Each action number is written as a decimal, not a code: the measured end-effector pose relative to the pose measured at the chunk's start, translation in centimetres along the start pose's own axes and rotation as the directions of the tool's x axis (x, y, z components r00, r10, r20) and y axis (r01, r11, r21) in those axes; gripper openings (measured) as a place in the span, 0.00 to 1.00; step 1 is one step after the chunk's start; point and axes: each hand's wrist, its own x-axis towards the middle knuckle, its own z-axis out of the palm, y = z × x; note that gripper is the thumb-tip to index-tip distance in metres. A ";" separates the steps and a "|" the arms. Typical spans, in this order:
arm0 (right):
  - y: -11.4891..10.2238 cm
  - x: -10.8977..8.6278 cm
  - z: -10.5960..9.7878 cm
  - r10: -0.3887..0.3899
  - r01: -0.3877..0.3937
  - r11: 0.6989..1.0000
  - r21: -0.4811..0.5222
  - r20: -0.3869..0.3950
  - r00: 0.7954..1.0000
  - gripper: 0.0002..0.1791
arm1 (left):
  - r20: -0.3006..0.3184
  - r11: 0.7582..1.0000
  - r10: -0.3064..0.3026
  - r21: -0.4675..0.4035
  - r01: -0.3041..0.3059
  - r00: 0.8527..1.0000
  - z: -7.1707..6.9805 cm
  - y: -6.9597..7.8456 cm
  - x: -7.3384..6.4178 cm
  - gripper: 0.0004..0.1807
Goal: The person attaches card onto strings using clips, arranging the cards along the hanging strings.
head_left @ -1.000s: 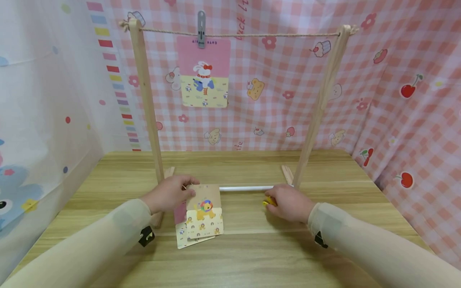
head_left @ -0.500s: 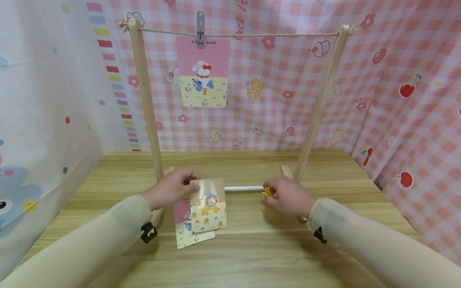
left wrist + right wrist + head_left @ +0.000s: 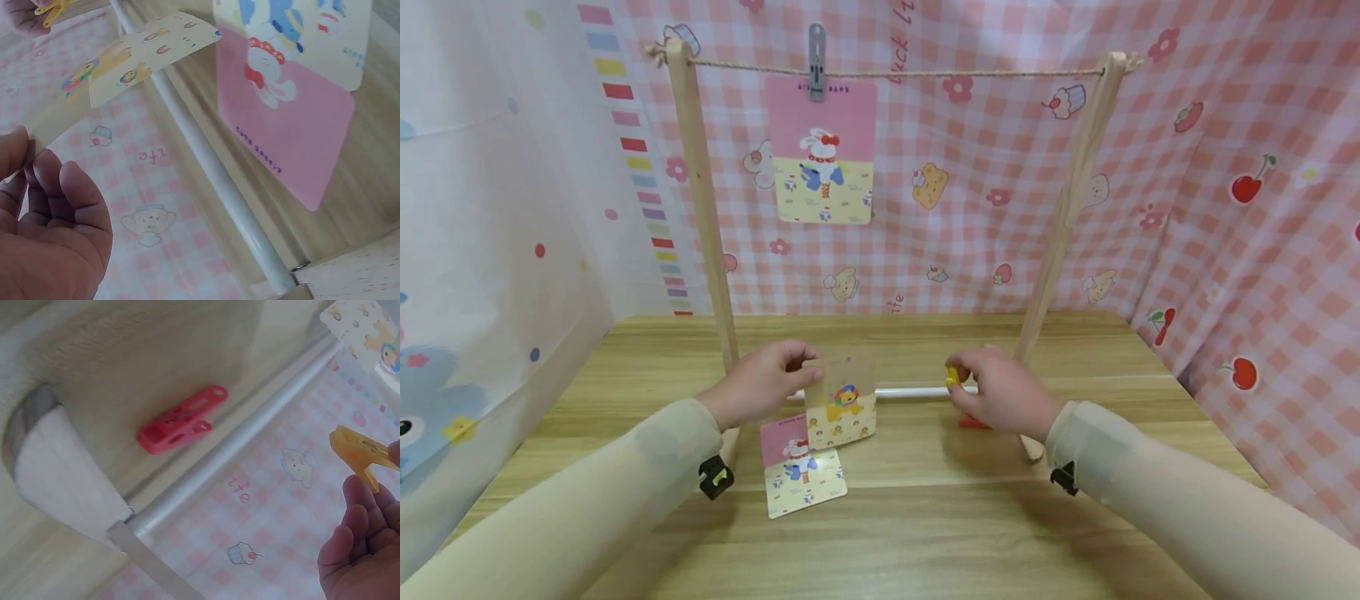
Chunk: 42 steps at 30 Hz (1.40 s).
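Note:
My left hand (image 3: 767, 382) pinches a lion card (image 3: 842, 404) by its upper left corner, between thumb and fingers, and holds it up off the table. Below it a pink and yellow rabbit card (image 3: 805, 483) lies flat on the wood; the lion card overlaps it in the head view. In my right hand (image 3: 1003, 392) is a yellow clothespin (image 3: 359, 453), pinched between thumb and fingers. On the table beneath that hand lies a red clothespin (image 3: 181, 420). Another rabbit card (image 3: 825, 158) hangs from the rope (image 3: 962, 73) under a grey clothespin (image 3: 817, 62).
Two wooden posts (image 3: 703, 200) carry the rope, joined low down by a white rod (image 3: 917, 392). The stand's wooden feet (image 3: 1032, 447) rest on the table (image 3: 895, 533). Patterned cloth (image 3: 985, 250) hangs behind and at both sides.
The left hand has lifted the lion card up and slightly right, uncovering the rabbit card on the table. My right hand has risen with the yellow clothespin, and the red clothespin now shows.

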 end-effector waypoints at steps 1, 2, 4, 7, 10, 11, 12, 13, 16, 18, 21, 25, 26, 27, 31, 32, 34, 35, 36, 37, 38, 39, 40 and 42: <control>-0.1 0.0 -0.2 0.003 -0.003 1.000 0.003 -0.004 1.000 0.17 | -0.007 1.000 0.002 -0.004 -0.002 1.000 0.0 0.1 0.0 0.08; -0.3 0.1 -0.4 0.009 -0.009 1.000 0.005 -0.007 1.000 0.17 | -0.013 1.000 0.003 -0.008 -0.003 1.000 -0.1 0.3 0.1 0.08; -0.5 0.2 -0.7 0.014 -0.014 1.000 0.010 -0.016 1.000 0.18 | -0.026 1.000 0.007 -0.009 -0.007 1.000 -0.1 0.5 0.2 0.08; -0.9 0.4 -1.2 0.024 -0.023 0.999 0.026 -0.029 0.999 0.18 | -0.038 1.000 0.008 -0.011 -0.008 0.999 -0.2 0.8 0.5 0.10; -1.2 0.5 -1.6 0.032 -0.030 0.999 0.040 -0.039 0.999 0.18 | -0.049 1.000 0.004 -0.019 -0.005 0.999 -0.3 1.2 0.7 0.10; -1.3 0.6 -1.7 0.030 -0.028 0.999 0.041 -0.045 0.999 0.18 | -0.052 1.000 0.000 -0.023 -0.001 0.999 -0.3 1.3 0.8 0.10; -1.4 0.7 -1.8 0.028 -0.026 0.999 0.040 -0.051 0.998 0.18 | -0.056 1.000 -0.002 -0.023 0.000 0.998 -0.3 1.4 0.9 0.10; -1.5 0.8 -2.0 0.025 -0.023 0.999 0.042 -0.057 0.998 0.18 | -0.062 1.000 -0.003 -0.020 0.002 0.998 -0.4 1.6 0.9 0.10; -1.7 1.0 -2.3 0.012 -0.008 0.999 0.045 -0.084 0.996 0.17 | -0.075 1.000 0.005 -0.015 -0.007 0.997 -0.5 2.0 1.1 0.10; -2.0 1.2 -2.5 0.003 0.001 0.999 0.048 -0.100 0.995 0.16 | -0.084 1.000 0.018 -0.006 -0.018 0.996 -0.5 2.3 1.3 0.09; -2.3 1.4 -2.8 -0.001 0.007 0.998 0.057 -0.117 0.993 0.13 | -0.092 0.999 0.031 -0.005 -0.031 0.995 -0.5 2.7 1.5 0.09; -2.6 1.8 -3.3 -0.004 0.013 0.998 0.065 -0.127 0.992 0.10 | -0.105 0.999 0.039 0.003 -0.039 0.994 -0.5 3.3 1.7 0.11; -2.7 1.9 -3.4 -0.003 0.012 0.998 0.067 -0.129 0.992 0.10 | -0.109 0.999 0.042 0.005 -0.042 0.993 -0.5 3.4 1.8 0.11; -2.8 2.0 -3.6 -0.003 0.012 0.998 0.068 -0.132 0.991 0.10 | -0.112 0.999 0.046 0.005 -0.046 0.993 -0.5 3.6 1.8 0.12; -3.2 2.2 -4.0 0.001 0.009 0.998 0.068 -0.142 0.990 0.11 | -0.126 0.998 0.057 0.014 -0.056 0.990 -0.4 4.0 2.1 0.12; -3.3 2.3 -4.2 0.001 0.008 0.998 0.067 -0.145 0.989 0.11 | -0.130 0.998 0.061 0.016 -0.059 0.990 -0.4 4.1 2.2 0.12; -3.4 2.4 -4.4 -0.003 0.011 0.998 0.058 -0.152 0.988 0.11 | -0.138 0.998 0.067 0.020 -0.065 0.988 -0.5 4.4 2.4 0.12; -3.4 2.5 -4.5 -0.006 0.015 0.998 0.053 -0.156 0.988 0.11 | -0.143 0.998 0.069 0.018 -0.067 0.987 -0.5 4.5 2.5 0.12; -3.5 2.5 -4.6 -0.014 0.022 0.999 0.048 -0.163 0.987 0.11 | -0.147 0.997 0.072 0.019 -0.070 0.987 -0.5 4.7 2.5 0.12; -3.5 2.6 -4.8 -0.022 0.030 0.999 0.044 -0.172 0.985 0.12 | -0.153 0.997 0.076 0.020 -0.074 0.985 -0.6 4.9 2.6 0.12; -3.6 2.7 -4.9 -0.030 0.038 0.998 0.042 -0.181 0.983 0.12 | -0.158 0.997 0.079 0.019 -0.077 0.984 -0.6 5.1 2.7 0.12; -3.6 2.8 -5.0 -0.041 0.050 0.998 0.041 -0.191 0.981 0.12 | -0.163 0.997 0.082 0.021 -0.079 0.983 -0.7 5.2 2.7 0.12; -3.7 2.8 -5.2 -0.053 0.062 0.997 0.041 -0.201 0.978 0.13 | -0.171 0.996 0.087 0.022 -0.085 0.981 -0.8 5.4 2.8 0.12; -3.8 3.0 -5.5 -0.066 0.077 0.996 0.040 -0.221 0.973 0.13 | -0.185 0.995 0.103 0.030 -0.099 0.977 -0.9 5.9 3.0 0.14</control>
